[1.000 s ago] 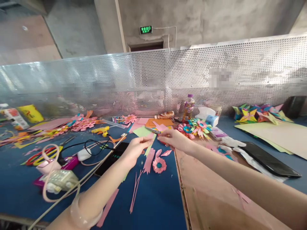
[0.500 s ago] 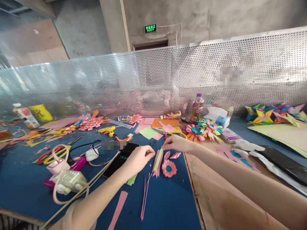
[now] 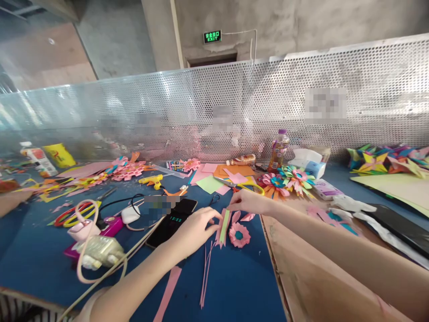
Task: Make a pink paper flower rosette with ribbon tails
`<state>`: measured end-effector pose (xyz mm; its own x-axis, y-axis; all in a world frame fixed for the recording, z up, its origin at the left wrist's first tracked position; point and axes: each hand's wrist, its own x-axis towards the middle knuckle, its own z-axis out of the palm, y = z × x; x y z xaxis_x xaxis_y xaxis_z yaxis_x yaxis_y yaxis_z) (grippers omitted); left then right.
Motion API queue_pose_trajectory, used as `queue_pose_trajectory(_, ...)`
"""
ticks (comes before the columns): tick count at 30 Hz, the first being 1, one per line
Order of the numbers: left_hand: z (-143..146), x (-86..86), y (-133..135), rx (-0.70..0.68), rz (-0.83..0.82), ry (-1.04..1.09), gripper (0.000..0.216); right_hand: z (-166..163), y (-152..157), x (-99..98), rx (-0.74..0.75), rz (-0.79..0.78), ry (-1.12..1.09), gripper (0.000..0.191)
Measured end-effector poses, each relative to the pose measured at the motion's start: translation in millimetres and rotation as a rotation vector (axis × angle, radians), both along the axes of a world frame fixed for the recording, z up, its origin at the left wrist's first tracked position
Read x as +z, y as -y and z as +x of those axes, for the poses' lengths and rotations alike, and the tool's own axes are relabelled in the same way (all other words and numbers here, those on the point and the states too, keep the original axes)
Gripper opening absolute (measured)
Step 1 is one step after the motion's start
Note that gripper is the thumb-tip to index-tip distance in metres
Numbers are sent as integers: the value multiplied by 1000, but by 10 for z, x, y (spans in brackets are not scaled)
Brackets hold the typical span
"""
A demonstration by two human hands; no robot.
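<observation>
My right hand (image 3: 248, 203) has its fingertips closed at the top end of a narrow green paper strip (image 3: 224, 230). That strip lies lengthwise on a wider pink paper strip (image 3: 219, 238) with a notched lower end. My left hand (image 3: 201, 227) reaches the pink strip's left edge, thumb and index finger apart; whether the fingertips touch the paper I cannot tell. A pink paper ring with a blue centre (image 3: 239, 235) lies just right of the strips. Beside it are small folded pink pieces (image 3: 248, 217). Thin pink strips (image 3: 205, 277) lie below my left hand.
Left are a phone (image 3: 174, 219), a charger (image 3: 102, 251) with cables, and a yellow glue gun (image 3: 151, 180). Scissors (image 3: 226, 180), a drink bottle (image 3: 279, 150) and paper flowers (image 3: 298, 179) stand behind. A brown board (image 3: 301, 268) is at right; part of another person's arm (image 3: 13, 202) shows far left.
My left hand has moved right to the pink strip, its thumb and index finger spreading apart. My right hand stays at the strip's top. Another person's arm has appeared at far left.
</observation>
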<state>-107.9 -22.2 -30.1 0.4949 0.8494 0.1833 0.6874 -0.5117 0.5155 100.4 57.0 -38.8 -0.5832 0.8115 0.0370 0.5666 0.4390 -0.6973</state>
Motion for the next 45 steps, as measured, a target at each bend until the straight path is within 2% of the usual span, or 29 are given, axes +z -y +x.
queue_pose_trajectory(6, -4, -4, 29, -77, 8, -56, 21, -50, 93, 12, -27, -21, -1, 32)
queue_pose_trajectory(14, -43, -22, 9, 18, -83, -80, 26, -26, 95, -55, -99, -34, 4, 30)
queue_pose_trajectory(18, -58, -36, 9, 15, -106, -87, 27, -14, 99, -65, -127, -48, 4, 29)
queue_pose_trajectory(29, -60, -48, 7, 0, -63, -79, 24, -72, 138, -49, -172, -84, 15, 27)
queue_pose_trajectory(45, -49, -79, -4, -34, -34, -31, 14, -80, 148, -76, -149, -90, 23, 22)
